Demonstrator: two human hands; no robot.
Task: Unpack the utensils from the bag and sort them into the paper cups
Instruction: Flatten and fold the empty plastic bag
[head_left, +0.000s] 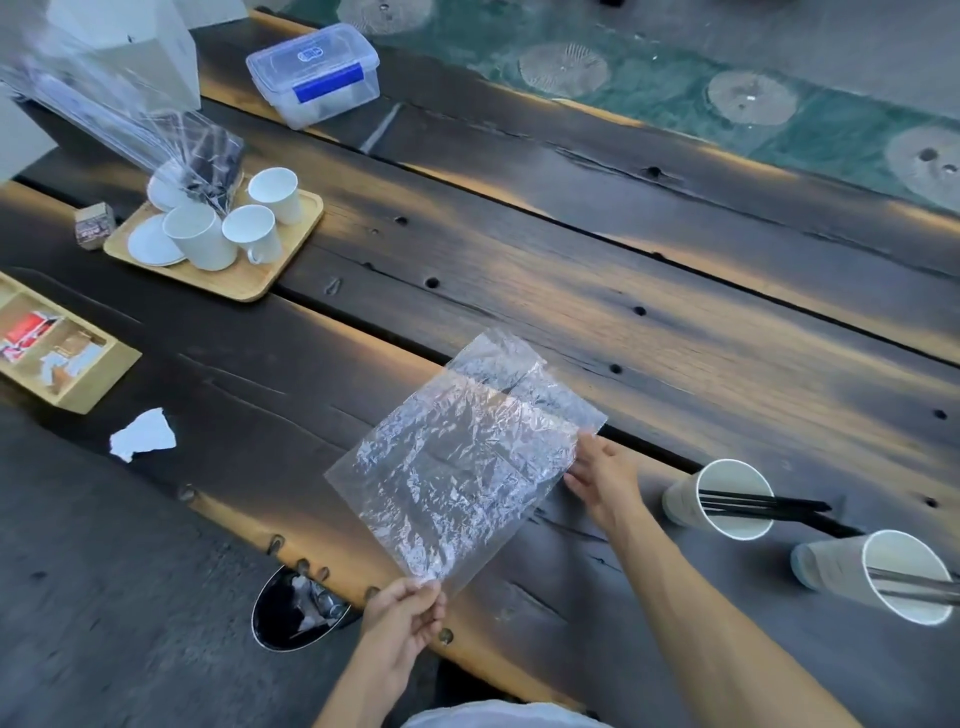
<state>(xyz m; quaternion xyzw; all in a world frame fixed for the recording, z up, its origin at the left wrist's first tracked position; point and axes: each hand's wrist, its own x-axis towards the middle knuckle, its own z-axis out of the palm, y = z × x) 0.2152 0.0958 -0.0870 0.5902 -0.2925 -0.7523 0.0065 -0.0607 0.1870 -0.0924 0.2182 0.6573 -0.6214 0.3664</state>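
A clear crinkled plastic bag (462, 457) is held flat above the dark wooden table (623, 291); nothing shows inside it. My left hand (405, 618) pinches its near corner. My right hand (602, 478) grips its right edge. To the right stand two paper cups. The nearer-to-centre paper cup (722, 499) holds black utensils (769, 506) that stick out to the right. The far-right paper cup (883, 574) holds metal utensils (914, 582).
A wooden tray (249, 280) with white ceramic cups and saucers sits at the left, under a large clear wrapper (119, 114). A lidded plastic box (314, 73) lies behind it. A wooden organiser (67, 358), a torn paper scrap (143, 434) and a bin below the table edge (296, 608) are at left.
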